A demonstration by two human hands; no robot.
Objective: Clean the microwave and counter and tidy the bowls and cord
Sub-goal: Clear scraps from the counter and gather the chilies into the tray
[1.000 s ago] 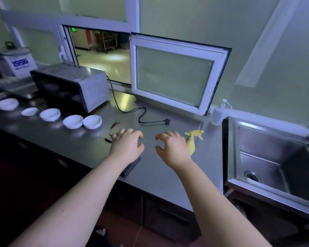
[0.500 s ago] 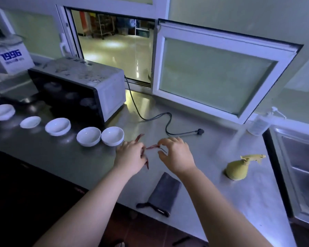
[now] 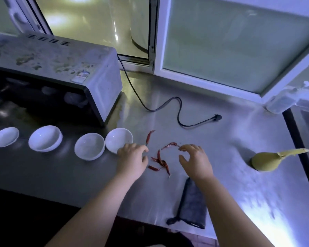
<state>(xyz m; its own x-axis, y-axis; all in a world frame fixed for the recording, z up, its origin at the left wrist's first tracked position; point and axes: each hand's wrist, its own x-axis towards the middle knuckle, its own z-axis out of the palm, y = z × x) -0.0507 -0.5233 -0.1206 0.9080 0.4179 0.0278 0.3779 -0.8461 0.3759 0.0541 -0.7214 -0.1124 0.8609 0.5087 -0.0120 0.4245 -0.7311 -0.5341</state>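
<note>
A stained grey microwave stands at the left on the steel counter. Its black cord snakes loose across the counter, plug lying free. Several white bowls sit in a row before the microwave. Several dried red chillies lie scattered between my hands. My left hand hovers with fingers curled, fingertips at the stem of one chilli beside the rightmost bowl. My right hand has fingers bent, fingertips touching the end of another chilli. A dark grey cloth lies at the counter's front edge.
A yellow spray bottle lies on its side at the right. A clear pump bottle stands by the open window frame. The black edge of a sink bounds the counter at the far right.
The view has dropped and closed in on the counter. Both hands have spread apart and lowered onto the scattered chillies, the left toward the bowls, the right toward the cord side.
</note>
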